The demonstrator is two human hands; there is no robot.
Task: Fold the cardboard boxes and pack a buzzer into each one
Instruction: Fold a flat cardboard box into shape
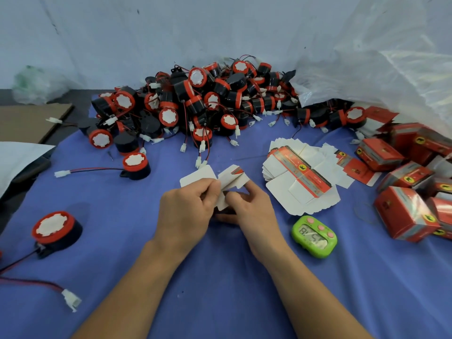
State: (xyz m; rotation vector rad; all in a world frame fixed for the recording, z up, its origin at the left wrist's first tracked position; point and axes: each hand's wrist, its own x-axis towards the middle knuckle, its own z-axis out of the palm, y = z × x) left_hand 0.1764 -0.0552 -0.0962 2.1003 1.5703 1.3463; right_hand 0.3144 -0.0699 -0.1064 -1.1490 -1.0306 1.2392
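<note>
A person's two bare hands hold a flat cardboard box (228, 183) just above a blue cloth (220, 302) that covers the work surface. The left hand (188, 206) has its fingers curled over the box's white flaps, thumb on top. The right hand (253, 209) pinches the same piece from the other side, forefinger stretched up along a flap. Both hands have hold of the box, which is partly bent: mostly white card with a sliver of red print showing. Beyond the hands, against a pale wall, lies a heap of buzzers (195, 101), black drums with red rims and white faces, their red and black wires and white plugs tangled among them. A lone buzzer (135, 165) sits apart from the heap, left of the hands, and a second buzzer (55, 231) stands near the cloth's left edge. Just right of the hands is a fanned stack of unfolded boxes (299, 177), and at the right edge lies a jumble of made-up red boxes (406, 214). A green timer (314, 237) with pink buttons lies on the cloth between the right forearm and those red boxes. A clear plastic bag (391, 57) billows at upper right, and a brown cardboard sheet (29, 121) lies at far left.
</note>
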